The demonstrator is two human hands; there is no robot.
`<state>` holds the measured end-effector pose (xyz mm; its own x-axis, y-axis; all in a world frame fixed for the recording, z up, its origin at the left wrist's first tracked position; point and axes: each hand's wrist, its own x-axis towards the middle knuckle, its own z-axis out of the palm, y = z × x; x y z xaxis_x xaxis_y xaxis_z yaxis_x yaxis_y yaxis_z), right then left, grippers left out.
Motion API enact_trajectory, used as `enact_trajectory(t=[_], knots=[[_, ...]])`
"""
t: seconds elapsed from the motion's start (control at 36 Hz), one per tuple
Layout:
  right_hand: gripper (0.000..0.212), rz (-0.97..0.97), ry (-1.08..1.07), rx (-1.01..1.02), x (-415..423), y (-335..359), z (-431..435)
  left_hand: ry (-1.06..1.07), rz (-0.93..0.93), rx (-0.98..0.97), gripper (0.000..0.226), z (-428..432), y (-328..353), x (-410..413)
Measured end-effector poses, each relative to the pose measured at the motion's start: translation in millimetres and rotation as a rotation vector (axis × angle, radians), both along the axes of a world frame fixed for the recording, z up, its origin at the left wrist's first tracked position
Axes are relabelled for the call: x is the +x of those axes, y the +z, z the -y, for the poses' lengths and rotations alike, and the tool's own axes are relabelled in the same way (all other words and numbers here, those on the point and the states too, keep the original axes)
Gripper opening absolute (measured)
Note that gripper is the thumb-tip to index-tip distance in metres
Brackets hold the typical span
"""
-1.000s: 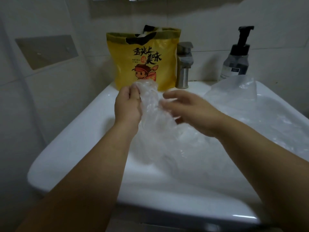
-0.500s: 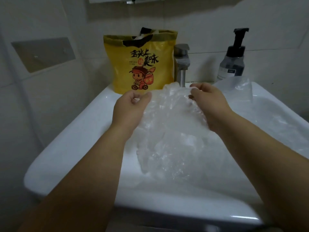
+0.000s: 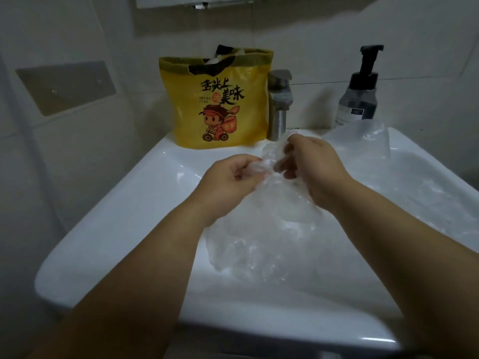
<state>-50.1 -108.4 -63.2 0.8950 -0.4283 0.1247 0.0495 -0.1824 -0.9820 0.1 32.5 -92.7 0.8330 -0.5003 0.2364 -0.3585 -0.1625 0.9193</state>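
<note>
Your left grip [image 3: 228, 181] and right grip [image 3: 312, 168], apart a moment ago, now meet and both pinch the bunched top of the clear bag [image 3: 274, 229] over the sink [image 3: 124, 218]; it seems ready for twisting shut.

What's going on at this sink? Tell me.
A person stands over a white sink, handling a clear plastic bag. The left hand and right hand pinch its bunched top close together, the rest hanging crumpled into the basin. A yellow printed bag, the faucet and a pump bottle stand at the back.
</note>
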Motion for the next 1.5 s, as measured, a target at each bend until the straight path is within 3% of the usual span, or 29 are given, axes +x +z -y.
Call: enact_trajectory(t=[0.08,0.19,0.33,0.44,0.56,0.67,0.78,0.83,0.89,0.94,1.03,1.17,1.28,1.33,1.39,1.47,1.5], knots=[[0.027,-0.005,0.066,0.072,-3,4,0,0.016,0.022,-0.019,0.017,-2,1,2],[0.03,-0.031,0.131,0.101,-7,5,-6,-0.1,0.02,0.048,0.06,-6,2,2],[0.031,-0.043,0.202,0.097,-8,5,-7,-0.048,0.014,0.078,0.008,-3,4,-4],[0.027,-0.069,0.3,-0.013,-8,7,7,0.119,-0.015,-0.081,0.018,-7,10,0],[0.049,-0.236,0.537,-0.031,-10,7,18,0.27,-0.057,-0.228,0.046,-12,12,8],[0.005,-0.219,0.326,-0.227,-7,-2,14,0.299,-0.122,-0.291,0.058,-16,15,9],[0.012,0.015,0.108,0.088,0,-3,15,0.264,-0.177,-0.267,0.039,-18,15,11],[0.01,0.087,0.082,0.234,-1,1,15,0.171,-0.237,-0.224,0.055,-19,17,9],[0.013,0.145,0.056,0.384,-2,4,15,0.088,-0.282,-0.185,0.057,-22,18,7],[0.021,0.185,0.006,0.511,-2,7,16,0.053,-0.343,-0.193,0.041,-23,17,7],[0.022,0.218,-0.003,0.591,-3,11,19,0.03,-0.458,-0.353,0.022,-25,18,9],[0.018,0.133,0.076,0.451,-2,8,23,-0.072,-0.615,-0.5,0.041,-28,20,18],[0.025,-0.032,0.344,0.304,-4,7,31,-0.088,-0.693,-0.706,0.025,-34,22,23],[0.037,-0.146,0.481,0.248,-3,4,35,-0.117,-0.701,-0.726,0.042,-37,22,23],[0.031,-0.221,0.483,0.205,-3,1,34,-0.134,-0.705,-0.733,0.037,-39,22,24],[0.009,-0.138,0.329,0.202,-1,0,29,-0.16,-0.713,-0.751,0.015,-42,20,31],[0.011,-0.09,0.315,0.275,0,1,28,-0.161,-0.723,-0.739,0.025,-42,19,33]])
